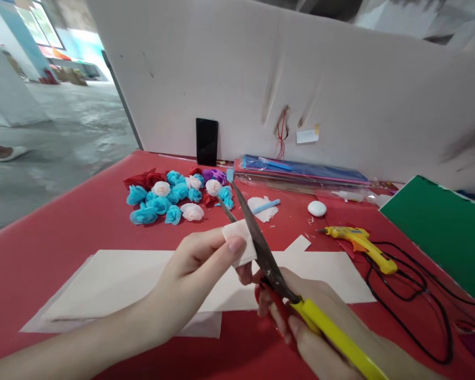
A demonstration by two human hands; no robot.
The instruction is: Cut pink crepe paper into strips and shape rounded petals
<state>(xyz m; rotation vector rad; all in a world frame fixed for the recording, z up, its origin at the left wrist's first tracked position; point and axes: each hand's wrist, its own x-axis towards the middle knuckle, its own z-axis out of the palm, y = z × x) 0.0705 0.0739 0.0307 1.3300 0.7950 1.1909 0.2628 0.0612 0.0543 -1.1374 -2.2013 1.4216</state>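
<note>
My left hand (200,269) pinches a small folded piece of white paper (241,244) between thumb and fingers. In my right hand (312,311) is a pair of scissors (271,266) with yellow and red handles, its blades apart. The paper sits between the blades, one passing in front of its right edge and the other showing behind it. Below both hands lie long sheets of cream-white paper (119,279) on the red table (87,211). A small cut strip of white paper (298,244) rests at the sheets' far edge.
Blue, red, pink and purple paper flowers (174,195) are heaped at the back left. A black phone (207,141) leans on the white panel. To the right are a yellow glue gun (360,245), its black cord (439,301), a white oval object (317,208) and a green board (443,232).
</note>
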